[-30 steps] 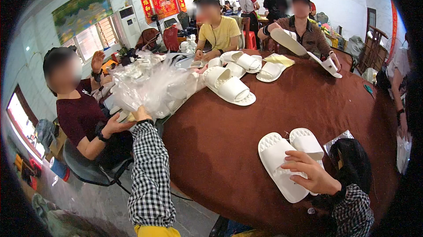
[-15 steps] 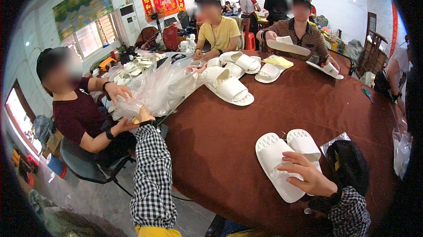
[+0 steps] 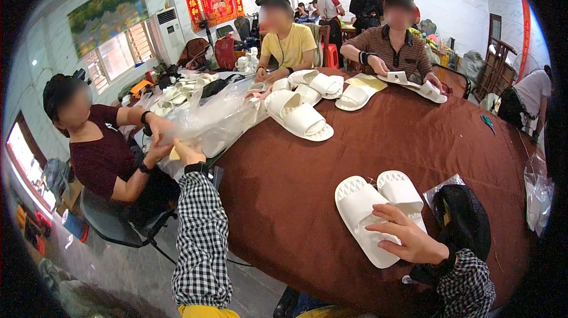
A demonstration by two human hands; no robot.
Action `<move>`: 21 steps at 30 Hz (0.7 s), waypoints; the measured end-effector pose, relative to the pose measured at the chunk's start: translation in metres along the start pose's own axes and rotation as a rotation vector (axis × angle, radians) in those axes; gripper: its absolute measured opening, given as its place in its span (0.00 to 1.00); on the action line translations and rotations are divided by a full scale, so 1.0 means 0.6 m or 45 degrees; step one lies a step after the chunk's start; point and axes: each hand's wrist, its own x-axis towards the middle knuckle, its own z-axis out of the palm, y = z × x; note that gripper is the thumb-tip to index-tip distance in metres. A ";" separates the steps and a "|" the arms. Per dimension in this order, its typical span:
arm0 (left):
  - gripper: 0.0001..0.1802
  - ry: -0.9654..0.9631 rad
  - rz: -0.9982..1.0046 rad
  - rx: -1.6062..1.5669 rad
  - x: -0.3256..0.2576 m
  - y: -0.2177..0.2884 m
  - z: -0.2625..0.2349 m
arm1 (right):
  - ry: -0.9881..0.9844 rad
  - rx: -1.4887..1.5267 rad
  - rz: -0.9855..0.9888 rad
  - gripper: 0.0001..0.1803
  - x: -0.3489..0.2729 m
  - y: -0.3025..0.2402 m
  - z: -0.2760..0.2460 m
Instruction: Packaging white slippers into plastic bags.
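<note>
My left hand (image 3: 190,154) reaches out at the left edge of the table, its fingers closed on what looks like the edge of a clear plastic bag (image 3: 216,118). A co-worker's hands (image 3: 158,140) are right beside my fingertips, and a bit of yellow shows between us. In front of me, a pair of white slippers lies side by side: the left slipper (image 3: 354,199) and the right slipper (image 3: 397,191). Over them my right hand (image 3: 414,240) is open with fingers spread, partly covering them. Whether the fingertips touch the slippers is hard to tell.
A brown cloth covers the table (image 3: 284,199). More white slippers (image 3: 299,115) lie toward its far side, with green scissors (image 3: 487,123) at the right. A black mesh item (image 3: 464,217) is by my right wrist. Co-workers sit at the left and far edges; one handles slippers (image 3: 414,84).
The co-worker at left has brought both hands together close to my left hand. The far co-worker has lowered a slipper to the table. My right hand stays over the slippers.
</note>
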 end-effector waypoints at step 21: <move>0.39 -1.469 -0.466 0.988 -0.481 -0.042 0.194 | 0.424 -0.225 0.201 0.17 -0.109 0.050 -0.048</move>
